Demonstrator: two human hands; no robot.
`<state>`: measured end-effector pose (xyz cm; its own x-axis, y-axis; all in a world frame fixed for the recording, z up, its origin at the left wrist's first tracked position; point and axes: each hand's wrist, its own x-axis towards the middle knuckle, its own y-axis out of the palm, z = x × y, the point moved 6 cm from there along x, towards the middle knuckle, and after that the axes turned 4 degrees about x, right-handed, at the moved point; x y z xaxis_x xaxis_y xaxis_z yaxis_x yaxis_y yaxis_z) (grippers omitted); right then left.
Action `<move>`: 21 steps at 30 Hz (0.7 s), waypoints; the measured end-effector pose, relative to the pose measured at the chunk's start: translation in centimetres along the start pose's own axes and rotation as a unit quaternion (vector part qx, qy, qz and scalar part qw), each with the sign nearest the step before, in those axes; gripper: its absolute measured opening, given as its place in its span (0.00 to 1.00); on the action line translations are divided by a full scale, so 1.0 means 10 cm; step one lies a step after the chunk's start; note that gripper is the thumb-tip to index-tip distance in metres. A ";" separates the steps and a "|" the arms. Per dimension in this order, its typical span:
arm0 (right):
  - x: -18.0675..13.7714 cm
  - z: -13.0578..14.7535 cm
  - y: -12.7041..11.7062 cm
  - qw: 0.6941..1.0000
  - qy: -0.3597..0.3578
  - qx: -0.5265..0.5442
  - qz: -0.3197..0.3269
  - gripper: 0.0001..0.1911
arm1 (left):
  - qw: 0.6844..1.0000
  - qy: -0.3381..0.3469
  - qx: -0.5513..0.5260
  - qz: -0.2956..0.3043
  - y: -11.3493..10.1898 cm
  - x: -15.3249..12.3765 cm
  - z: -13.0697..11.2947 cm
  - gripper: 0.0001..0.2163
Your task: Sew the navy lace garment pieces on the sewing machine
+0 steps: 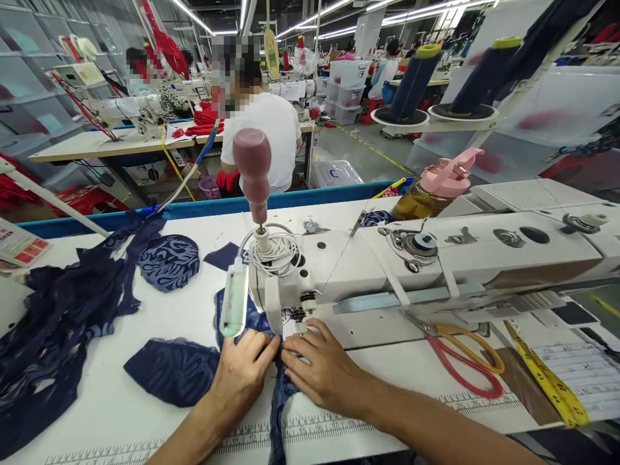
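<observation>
"From the head camera: where is the navy lace fabric [277, 413]?"

"At the needle end of a sewing machine [465, 261], trailing down the white table [167, 313]."

"The fingers?"

"Left hand [246, 367] and right hand [323, 371] flank it, fingers bent; pinching or pressing, I cannot tell. Scissors [467, 363] lie beside the machine."

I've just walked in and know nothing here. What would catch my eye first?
Probably the pink, bulb-shaped handle standing upright at the left end of the white sewing machine. Just below it, the left hand and right hand sit close together at dark blue fabric. Then, toward the right, the scissors with red and orange loops lie on the machine's near side.
</observation>
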<state>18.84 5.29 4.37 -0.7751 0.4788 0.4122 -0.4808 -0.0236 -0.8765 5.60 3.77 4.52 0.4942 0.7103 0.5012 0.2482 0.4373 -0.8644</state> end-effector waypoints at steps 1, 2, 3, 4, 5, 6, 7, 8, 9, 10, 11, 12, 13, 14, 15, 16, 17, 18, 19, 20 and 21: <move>0.00 0.00 -0.01 1.000 0.002 0.002 -0.002 0.11 | 1.000 0.002 0.003 0.004 0.00 -0.01 0.00 0.14; 0.01 0.00 -0.01 1.000 0.004 0.005 -0.003 0.11 | 1.000 0.002 0.005 0.007 0.01 -0.02 -0.01 0.15; 0.01 0.00 -0.02 1.000 0.005 0.009 -0.004 0.11 | 1.000 0.002 0.005 0.011 0.01 -0.03 -0.01 0.15; 0.01 0.00 -0.02 1.000 0.005 0.012 -0.005 0.11 | 1.000 0.001 0.003 0.015 0.01 -0.05 -0.02 0.16; 0.01 0.00 -0.03 1.000 0.004 0.013 -0.006 0.11 | 1.000 -0.003 0.002 0.021 0.02 -0.06 -0.03 0.16; 0.01 0.00 -0.03 1.000 0.003 0.012 -0.005 0.11 | 1.000 -0.005 0.004 0.026 0.02 -0.07 -0.03 0.17; 0.01 0.01 -0.03 1.000 0.002 0.009 -0.004 0.11 | 1.000 -0.005 0.009 0.027 0.02 -0.08 -0.03 0.17; 0.01 0.00 -0.03 1.000 0.000 0.006 -0.003 0.11 | 1.000 -0.004 0.014 0.024 0.02 -0.08 -0.03 0.17; 0.01 0.00 -0.03 1.000 -0.001 0.001 -0.002 0.11 | 1.000 -0.001 0.019 0.020 0.01 -0.07 -0.03 0.17; 0.01 0.00 -0.03 1.000 -0.003 -0.004 -0.002 0.11 | 1.000 0.003 0.021 0.017 0.01 -0.05 -0.02 0.17; 0.01 -0.01 -0.03 1.000 -0.005 -0.008 -0.002 0.11 | 1.000 0.008 0.021 0.016 0.01 -0.03 -0.01 0.17; 0.01 -0.02 -0.02 1.000 -0.007 -0.011 -0.003 0.11 | 1.000 0.012 0.019 0.020 0.02 0.00 0.01 0.17; 0.01 -0.03 -0.02 1.000 -0.007 -0.012 -0.004 0.12 | 0.999 0.014 0.017 0.026 0.03 0.03 0.03 0.17; 0.01 -0.04 -0.01 1.000 -0.004 -0.012 -0.003 0.12 | 0.999 0.013 0.016 0.034 0.04 0.06 0.06 0.18; 0.01 -0.06 0.00 1.000 0.001 -0.011 0.000 0.12 | 0.999 0.011 0.016 0.041 0.06 0.08 0.08 0.19; 0.01 -0.07 0.01 1.000 0.008 -0.008 0.004 0.13 | 0.999 0.006 0.016 0.046 0.06 0.10 0.10 0.20; 0.01 -0.08 0.02 1.000 0.015 -0.006 0.008 0.13 | 0.999 -0.001 0.013 0.049 0.06 0.12 0.12 0.21; 0.01 -0.09 0.02 1.000 0.020 -0.003 0.011 0.13 | 0.999 -0.007 0.007 0.047 0.05 0.13 0.13 0.21; 0.01 -0.09 0.02 1.000 0.020 -0.001 0.011 0.14 | 0.999 -0.013 -0.004 0.042 0.03 0.13 0.13 0.20; 0.02 -0.08 0.03 1.000 0.016 0.001 0.010 0.14 | 0.999 -0.019 -0.018 0.037 0.01 0.12 0.13 0.19; 0.02 -0.07 0.02 1.000 0.010 0.001 0.007 0.14 | 0.999 -0.026 -0.033 0.031 -0.02 0.11 0.13 0.17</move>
<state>18.91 6.01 4.07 -0.7735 0.4958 0.3947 -0.4704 -0.0319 -0.8819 5.00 5.21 5.32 0.4671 0.7630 0.4469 0.2741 0.3556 -0.8936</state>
